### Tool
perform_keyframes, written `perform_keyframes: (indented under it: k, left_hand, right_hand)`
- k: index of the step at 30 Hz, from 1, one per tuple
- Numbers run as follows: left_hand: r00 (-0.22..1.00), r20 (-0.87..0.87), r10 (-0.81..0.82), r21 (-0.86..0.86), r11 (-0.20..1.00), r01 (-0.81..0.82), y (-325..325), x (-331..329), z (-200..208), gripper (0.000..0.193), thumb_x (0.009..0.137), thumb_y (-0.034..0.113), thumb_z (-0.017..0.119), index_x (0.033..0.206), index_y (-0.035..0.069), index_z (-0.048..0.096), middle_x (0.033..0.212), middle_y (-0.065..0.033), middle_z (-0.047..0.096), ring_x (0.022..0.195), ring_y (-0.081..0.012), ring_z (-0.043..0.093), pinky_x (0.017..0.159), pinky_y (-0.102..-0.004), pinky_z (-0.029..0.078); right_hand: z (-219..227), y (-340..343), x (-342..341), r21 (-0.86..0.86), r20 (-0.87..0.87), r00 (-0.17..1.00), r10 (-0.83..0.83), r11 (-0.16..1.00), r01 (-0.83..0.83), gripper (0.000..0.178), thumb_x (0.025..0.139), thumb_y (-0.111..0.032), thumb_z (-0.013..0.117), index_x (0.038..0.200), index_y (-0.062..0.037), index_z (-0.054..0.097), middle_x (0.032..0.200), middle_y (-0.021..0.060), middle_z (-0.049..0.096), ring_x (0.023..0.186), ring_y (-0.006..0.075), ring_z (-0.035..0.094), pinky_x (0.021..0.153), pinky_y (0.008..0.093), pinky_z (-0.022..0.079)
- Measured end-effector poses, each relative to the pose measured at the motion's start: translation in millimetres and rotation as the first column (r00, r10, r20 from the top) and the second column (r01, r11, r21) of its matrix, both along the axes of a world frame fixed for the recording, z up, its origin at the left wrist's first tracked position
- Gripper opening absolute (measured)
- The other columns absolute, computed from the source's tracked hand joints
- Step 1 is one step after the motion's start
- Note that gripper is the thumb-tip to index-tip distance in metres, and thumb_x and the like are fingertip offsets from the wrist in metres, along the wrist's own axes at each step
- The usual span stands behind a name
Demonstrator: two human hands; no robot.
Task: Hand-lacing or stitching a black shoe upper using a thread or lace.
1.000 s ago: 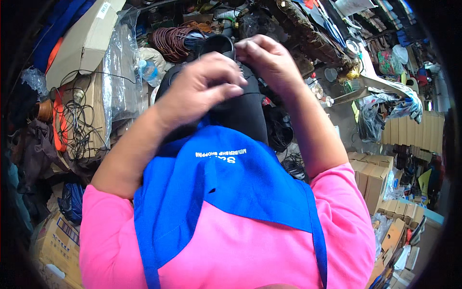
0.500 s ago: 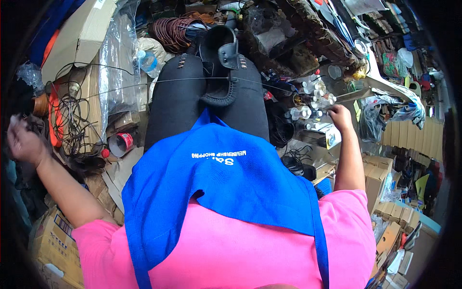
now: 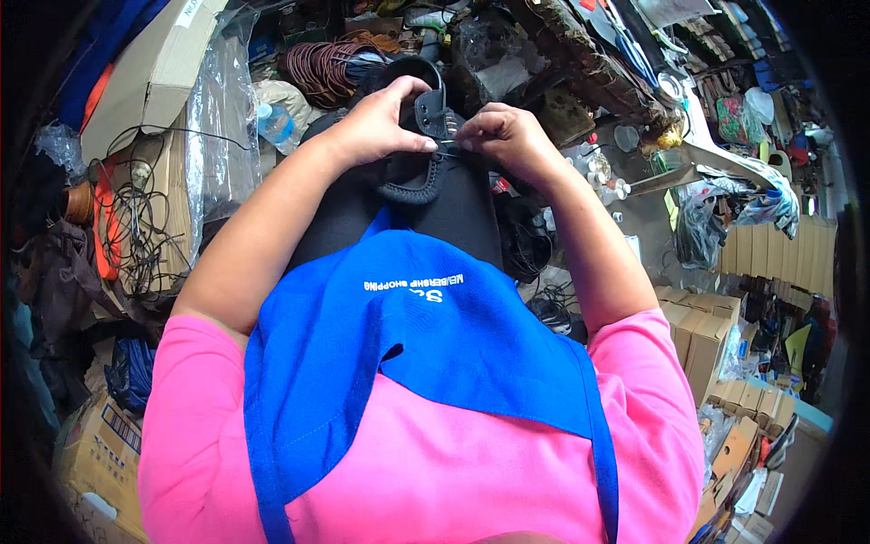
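Note:
A black sandal (image 3: 412, 193) with a thick stitched sole edge and a wide buckle-like strap rests between my knees. My left hand (image 3: 376, 127) curls round its strap side, thumb and forefinger closed in on it. Right beside that thumb, my right hand (image 3: 507, 136) pinches a thin thread against the sandal's edge. Only a short pale bit of the thread (image 3: 449, 141) shows between the two hands; whether a needle is there too is too small to tell. My fingers hide part of the strap.
A coil of brown cord (image 3: 319, 65) lies beyond my knees. To the left are cardboard (image 3: 136, 77), a water bottle (image 3: 275, 122) and tangled black cord (image 3: 140, 222). Several small bottles (image 3: 609, 181) stand at right, near a long blade-like strip (image 3: 662, 181). Cardboard boxes (image 3: 693, 331) sit by my right elbow.
Both hands were spread wide apart, with thread stretched taut across through the sandal. They have come inward, and now meet at the sandal, the left on its strap.

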State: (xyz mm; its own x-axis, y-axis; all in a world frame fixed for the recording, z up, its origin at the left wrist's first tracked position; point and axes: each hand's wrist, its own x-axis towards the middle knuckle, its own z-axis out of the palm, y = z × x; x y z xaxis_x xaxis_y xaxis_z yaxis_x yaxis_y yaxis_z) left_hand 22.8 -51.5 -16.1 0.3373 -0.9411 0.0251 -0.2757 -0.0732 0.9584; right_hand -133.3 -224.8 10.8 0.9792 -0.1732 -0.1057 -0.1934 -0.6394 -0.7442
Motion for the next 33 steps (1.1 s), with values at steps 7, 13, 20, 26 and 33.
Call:
perform_keyframes:
  k: [7,13,20,26,33]
  left_hand:
    - [0.94,0.277,-0.198,0.173,0.973,0.154,-13,7,6,0.034,0.068,0.014,0.078,0.097,0.002,0.064,0.094,-0.007,0.06,0.094,-0.0168,0.056,0.087,-0.0303,0.043]
    - [0.962,0.083,-0.259,0.14,0.959,0.246,-12,9,0,0.027,0.074,0.011,0.072,0.099,0.002,0.066,0.097,-0.0062,0.061,0.096,-0.0191,0.057,0.09,-0.0306,0.043]
    - [0.901,0.139,-0.411,0.154,0.908,0.391,-7,13,4,0.026,0.078,0.009,0.066,0.103,0.004,0.067,0.101,-0.0088,0.06,0.1,-0.0219,0.057,0.092,-0.0328,0.043]
    - [0.868,0.203,-0.452,0.25,0.881,0.401,-8,11,6,0.025,0.078,0.008,0.065,0.102,0.004,0.068,0.1,-0.0096,0.06,0.099,-0.0231,0.058,0.09,-0.0321,0.044]
    - [0.839,0.363,-0.406,0.246,0.91,0.334,-7,8,6,0.019,0.071,0.005,0.066,0.09,0.002,0.067,0.095,-0.012,0.059,0.094,-0.0263,0.058,0.083,-0.0336,0.046]
  right_hand:
    - [1,-2,1,-0.049,0.008,0.992,0.123,0.991,-0.122,0.015,0.074,-0.003,0.07,0.088,-0.008,0.07,0.082,0.0027,0.057,0.081,0.0133,0.058,0.073,0.0266,0.047]
    - [-19,6,-8,0.093,0.049,0.998,0.031,0.995,-0.035,0.018,0.07,-0.007,0.074,0.087,-0.0097,0.07,0.08,0.003,0.059,0.076,0.0155,0.061,0.071,0.0284,0.05]
    - [-14,22,-19,-0.116,0.212,0.976,0.049,0.993,-0.024,0.018,0.072,-0.006,0.072,0.088,-0.0128,0.071,0.081,0.0066,0.06,0.076,0.0228,0.063,0.067,0.0322,0.051]
    - [2,24,-17,-0.471,0.23,0.934,0.273,0.871,-0.138,0.02,0.071,-0.006,0.063,0.088,-0.0146,0.07,0.083,0.0076,0.061,0.077,0.0275,0.061,0.068,0.0369,0.048]
    - [35,54,1,-0.738,-0.121,0.908,0.401,0.576,-0.352,0.015,0.076,-0.017,0.055,0.08,-0.0128,0.069,0.087,0.0076,0.06,0.085,0.0236,0.059,0.077,0.0345,0.043]
